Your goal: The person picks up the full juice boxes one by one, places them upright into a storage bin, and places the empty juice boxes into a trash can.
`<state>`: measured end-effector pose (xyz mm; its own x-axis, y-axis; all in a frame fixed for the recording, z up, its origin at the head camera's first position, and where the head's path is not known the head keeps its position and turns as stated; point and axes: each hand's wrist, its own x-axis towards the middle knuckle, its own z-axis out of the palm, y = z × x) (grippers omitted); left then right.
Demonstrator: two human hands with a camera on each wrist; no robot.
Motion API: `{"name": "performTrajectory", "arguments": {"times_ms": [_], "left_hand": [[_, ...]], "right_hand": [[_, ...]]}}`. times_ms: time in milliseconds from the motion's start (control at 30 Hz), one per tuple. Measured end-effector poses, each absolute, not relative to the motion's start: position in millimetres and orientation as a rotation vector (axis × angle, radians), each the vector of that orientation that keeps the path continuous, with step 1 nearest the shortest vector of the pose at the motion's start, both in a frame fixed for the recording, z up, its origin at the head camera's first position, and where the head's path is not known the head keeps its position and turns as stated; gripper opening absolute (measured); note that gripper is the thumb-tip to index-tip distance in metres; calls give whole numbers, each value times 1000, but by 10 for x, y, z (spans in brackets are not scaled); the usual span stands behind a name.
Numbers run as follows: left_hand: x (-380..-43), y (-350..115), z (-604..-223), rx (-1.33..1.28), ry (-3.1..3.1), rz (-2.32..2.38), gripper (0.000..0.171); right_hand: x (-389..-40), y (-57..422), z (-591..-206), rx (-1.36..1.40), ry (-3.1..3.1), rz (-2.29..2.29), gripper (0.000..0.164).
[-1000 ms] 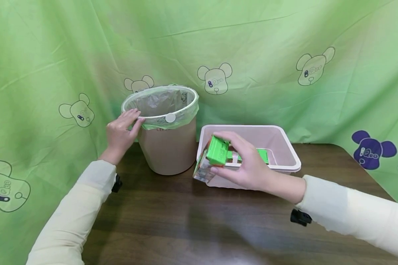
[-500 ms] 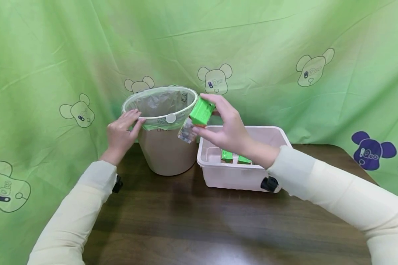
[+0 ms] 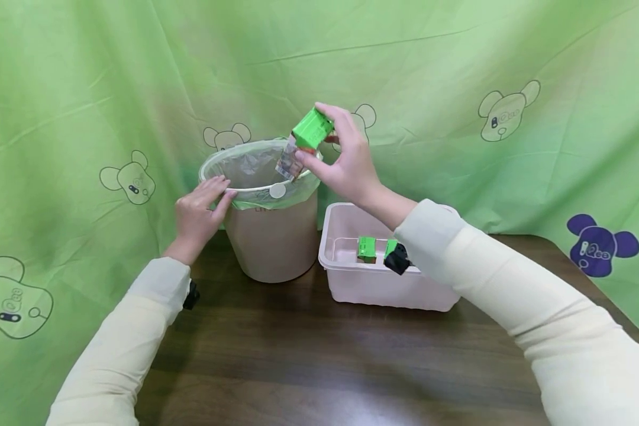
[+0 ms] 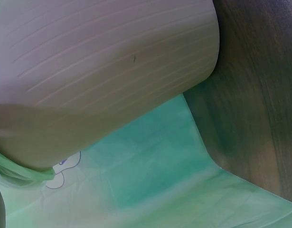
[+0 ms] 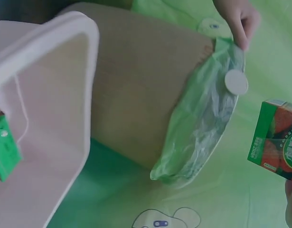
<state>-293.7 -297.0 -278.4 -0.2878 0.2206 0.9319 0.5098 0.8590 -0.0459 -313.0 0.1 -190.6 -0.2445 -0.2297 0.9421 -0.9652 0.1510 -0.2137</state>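
My right hand (image 3: 351,160) pinches a small drink carton (image 3: 312,130) between thumb and fingers, tilted above the right side of the trash bin's (image 3: 274,242) opening. The carton's green end faces up; in the right wrist view fruit pictures show on its side. My left hand (image 3: 198,214) grips the bin's front-left rim, thumb outside and fingers over the edge. A thin green-tinted bag (image 5: 198,126) lines the bin and folds over the rim. In the left wrist view, the bin wall (image 4: 112,61) fills much of the frame and the hand is mostly out of sight.
A pale pink plastic basket (image 3: 383,290) stands right of the bin. Inside lie a green-ended carton (image 3: 366,248) and another carton (image 3: 390,246), partly hidden by the right wrist's camera. Behind the wooden table (image 3: 277,355) hangs a green curtain (image 3: 404,53).
My right hand has lifted the carton from in front of the basket, up and left, to over the bin's opening. The left hand has stayed on the rim.
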Motion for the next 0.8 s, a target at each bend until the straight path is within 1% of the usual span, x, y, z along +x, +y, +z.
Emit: {"name": "performTrajectory", "arguments": {"times_ms": [167,400,500,800], "left_hand": [[-2946,-2965,-2773,-543,-1882,-303,53],[-2926,-2958,-2780,-545,-1900,-300,39],[-2926,-2962,-2782,-546,-1901,-300,37],[-2923,-2953,-2776,-547,-1878,-309,34]], "right_hand": [[-3264,-120,-1821,1083,-1722,1196,64],[-3434,-287,-1819,981,-1825,1227,66],[-3493,-347,-1819,942,-1898,1205,67],[-3595,-485,-1871,958,-2040,1131,66]]}}
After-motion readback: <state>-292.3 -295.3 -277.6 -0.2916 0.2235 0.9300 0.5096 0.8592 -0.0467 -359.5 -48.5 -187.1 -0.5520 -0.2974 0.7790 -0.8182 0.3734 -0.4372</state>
